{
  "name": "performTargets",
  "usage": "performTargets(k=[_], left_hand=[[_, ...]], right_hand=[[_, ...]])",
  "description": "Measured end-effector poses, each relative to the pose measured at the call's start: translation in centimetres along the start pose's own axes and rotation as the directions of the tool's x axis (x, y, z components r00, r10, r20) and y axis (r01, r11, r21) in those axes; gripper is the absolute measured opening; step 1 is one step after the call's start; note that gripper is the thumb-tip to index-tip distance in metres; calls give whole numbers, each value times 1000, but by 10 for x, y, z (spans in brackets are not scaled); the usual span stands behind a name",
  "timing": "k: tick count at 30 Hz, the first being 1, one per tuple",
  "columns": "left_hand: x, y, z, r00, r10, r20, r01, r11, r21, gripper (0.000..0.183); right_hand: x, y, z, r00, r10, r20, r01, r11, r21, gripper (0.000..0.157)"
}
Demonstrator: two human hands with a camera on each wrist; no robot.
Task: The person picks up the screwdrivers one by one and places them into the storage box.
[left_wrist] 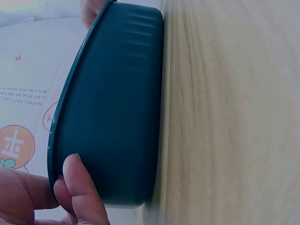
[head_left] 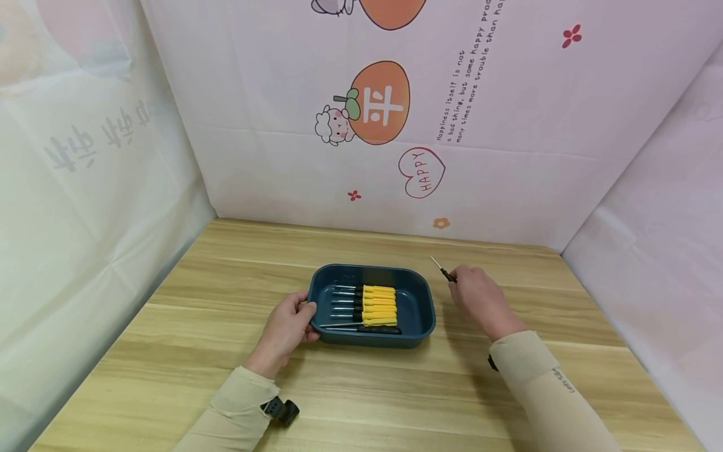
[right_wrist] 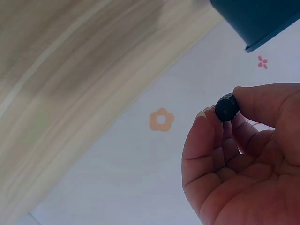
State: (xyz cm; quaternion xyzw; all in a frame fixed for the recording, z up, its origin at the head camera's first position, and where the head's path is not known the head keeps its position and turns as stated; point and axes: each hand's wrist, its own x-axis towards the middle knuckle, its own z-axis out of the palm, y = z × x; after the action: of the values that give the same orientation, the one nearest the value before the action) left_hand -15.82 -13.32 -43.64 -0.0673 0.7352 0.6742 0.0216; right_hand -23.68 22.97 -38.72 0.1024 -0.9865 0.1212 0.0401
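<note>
A dark blue rectangular tray (head_left: 415, 314) stands on the table, its left end gripped by my left hand (head_left: 287, 328), thumb over the rim and fingers against the outer wall. Several screwdrivers with yellow handles (head_left: 380, 301) lie side by side inside, shafts toward the left. Along the near wall of the tray lies a black-handled screwdriver (head_left: 386, 329). To the right of the tray, my right hand (head_left: 480, 298) pinches another black screwdriver (head_left: 446, 274) by its handle, the thin shaft pointing away and left. The right wrist view shows its round handle end (right_wrist: 227, 108) between thumb and fingers.
The wood-grain table (head_left: 226, 282) extends around the tray. A printed white cloth (head_left: 271, 176) hangs behind it, with further cloth walls at left and right. Each sleeve has a dark strap at the wrist.
</note>
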Motion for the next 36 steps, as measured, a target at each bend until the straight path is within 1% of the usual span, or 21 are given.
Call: performTargets(k=[5,15,25,28,32,36], left_hand=[[1,-1,-1,1000,11,4,-11,1000,4,43],[0,1,0,1000,-6,-2,6,1000,7,43],[0,1,1,1000,-12,-5,12,1000,4,44],[1,1,1,1000,-12,-5,12,1000,0,44],[1,1,1,1000,-11,-2,11,1000,-5,43],[1,1,0,1000,-10,0,10,1000,-6,43]], right_hand=[[-1,-8,-3,999,-24,-34,25,1000,6,27],[-6,-22,-4,990,-117,-83,117,993,-9,24],[-6,-36,-2,978,-166,-127,166,986,-4,19],[-6,-40,-1,978,-166,-125,167,986,-5,19],[-8,-46,-1,980,-171,-103,171,985,-9,20],[-9,-52,0,978,-197,-72,196,980,-15,22]])
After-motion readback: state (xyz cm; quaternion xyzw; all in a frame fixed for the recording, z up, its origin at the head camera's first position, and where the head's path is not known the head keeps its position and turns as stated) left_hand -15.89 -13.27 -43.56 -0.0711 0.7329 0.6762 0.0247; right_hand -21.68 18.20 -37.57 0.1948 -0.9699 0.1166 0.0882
